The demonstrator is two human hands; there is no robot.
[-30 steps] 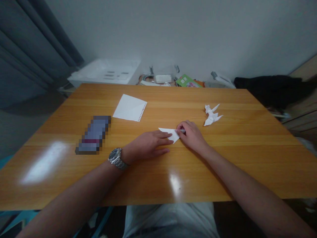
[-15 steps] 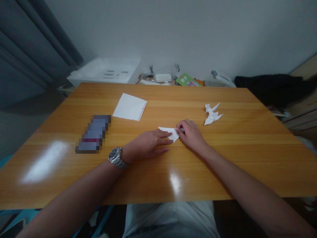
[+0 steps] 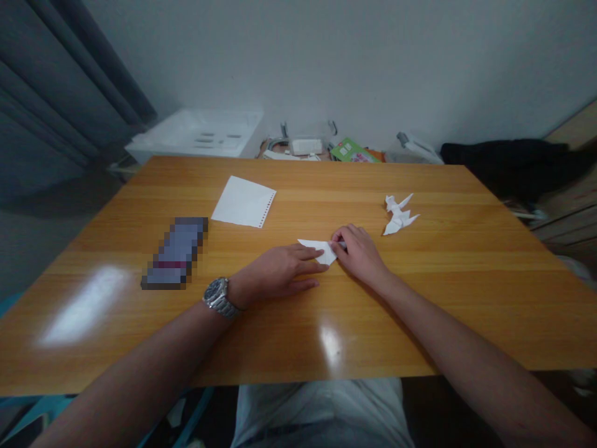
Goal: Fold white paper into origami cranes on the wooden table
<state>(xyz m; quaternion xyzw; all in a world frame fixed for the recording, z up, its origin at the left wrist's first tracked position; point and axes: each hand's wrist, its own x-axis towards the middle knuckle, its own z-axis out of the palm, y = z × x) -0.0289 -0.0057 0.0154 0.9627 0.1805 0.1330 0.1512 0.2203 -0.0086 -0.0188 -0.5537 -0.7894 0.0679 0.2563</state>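
A small folded piece of white paper (image 3: pixel 329 254) lies on the wooden table (image 3: pixel 261 348) between my hands. My left hand (image 3: pixel 284 270), with a metal watch (image 3: pixel 220 297) at its wrist, rests flat with fingers spread, the fingertips lying on the paper's left part. My right hand (image 3: pixel 359 252) is closed on the paper's right end, thumb and forefinger pinching it; the rest of that end is hidden behind the fingers. Beyond my right hand lie white folded-paper figures (image 3: pixel 398 214), apart from both hands.
A white sheet with a perforated edge (image 3: pixel 245 202) lies at the back left. Nearer on the left is a pixelated phone-like object (image 3: pixel 176 254). Past the far table edge stand a white plastic tray (image 3: pixel 196 134), a white box (image 3: pixel 306 147) and a green booklet (image 3: pixel 353 150).
Hardly anything differs. Both hands keep their places on the folded paper, and the view has shifted very slightly.
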